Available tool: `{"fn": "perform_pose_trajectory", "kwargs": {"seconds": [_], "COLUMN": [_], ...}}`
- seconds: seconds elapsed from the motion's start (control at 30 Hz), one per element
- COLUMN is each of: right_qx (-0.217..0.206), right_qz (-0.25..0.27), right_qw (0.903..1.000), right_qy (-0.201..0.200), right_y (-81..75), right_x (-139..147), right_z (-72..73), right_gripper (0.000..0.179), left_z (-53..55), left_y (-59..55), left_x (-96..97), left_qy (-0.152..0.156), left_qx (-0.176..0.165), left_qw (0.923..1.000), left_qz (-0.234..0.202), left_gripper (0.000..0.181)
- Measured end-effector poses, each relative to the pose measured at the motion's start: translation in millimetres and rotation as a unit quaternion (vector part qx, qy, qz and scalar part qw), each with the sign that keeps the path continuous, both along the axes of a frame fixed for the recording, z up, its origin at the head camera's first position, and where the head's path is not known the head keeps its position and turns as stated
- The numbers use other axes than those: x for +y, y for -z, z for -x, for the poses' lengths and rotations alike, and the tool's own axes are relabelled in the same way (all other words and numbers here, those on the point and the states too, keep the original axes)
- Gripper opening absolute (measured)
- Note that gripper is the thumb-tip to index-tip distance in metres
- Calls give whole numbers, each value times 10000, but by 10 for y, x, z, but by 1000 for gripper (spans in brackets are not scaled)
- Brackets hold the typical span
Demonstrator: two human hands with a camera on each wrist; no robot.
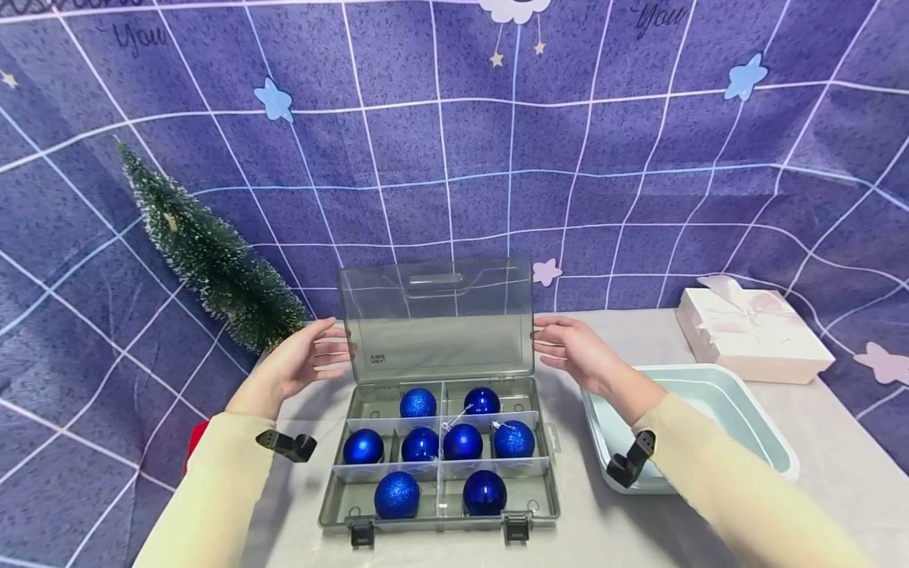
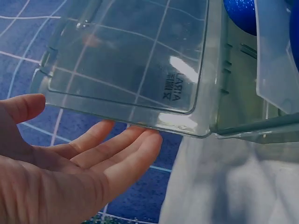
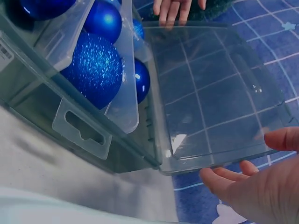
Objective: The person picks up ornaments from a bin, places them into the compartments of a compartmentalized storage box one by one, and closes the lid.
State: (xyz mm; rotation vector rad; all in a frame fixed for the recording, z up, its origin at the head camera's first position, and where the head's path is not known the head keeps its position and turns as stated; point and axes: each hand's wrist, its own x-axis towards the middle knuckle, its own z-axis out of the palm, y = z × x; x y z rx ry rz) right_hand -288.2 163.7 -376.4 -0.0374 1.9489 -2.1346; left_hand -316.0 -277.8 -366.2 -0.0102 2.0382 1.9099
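A smoky clear plastic organizer box (image 1: pixel 341 501) lies with its lid (image 1: pixel 440 343) raised upright at the back. Several blue baubles (image 1: pixel 396 495), some glittery and some smooth, sit in its divided compartments. My left hand (image 1: pixel 301 359) is at the lid's left edge, fingers extended and fingertips right at the rim in the left wrist view. At the opposite edge is my right hand (image 1: pixel 578 351), its fingers stretched along the side, thumb close to the lid's upper corner (image 3: pixel 285 123). Two dark latches (image 1: pixel 517 527) hang from the box's front.
A pale blue tray (image 1: pixel 770 442) stands right of the box, partly under my right forearm. Behind it is a pink gift box (image 1: pixel 753 327) with a bow. A small frosted Christmas tree (image 1: pixel 213 260) leans at the left, before a purple grid-patterned cloth (image 1: pixel 469 142).
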Motion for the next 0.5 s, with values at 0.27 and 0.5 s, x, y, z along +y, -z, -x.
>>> {"fn": "perform_pose_trajectory", "kwargs": {"seconds": [0.27, 0.5], "right_qx": [271, 419], "right_qz": [17, -160], "right_qw": [9993, 9978], "right_qy": [-239, -489], "right_y": [-149, -260], "right_x": [43, 100], "right_z": [-170, -317], "right_gripper": [54, 57], "left_z": [-181, -344], "left_y": [-128, -239], "left_x": [-55, -66], "left_qy": [240, 417], "left_qx": [240, 310], "left_qw": [9994, 9986], "left_qz": [-97, 72], "left_gripper": [80, 99]}}
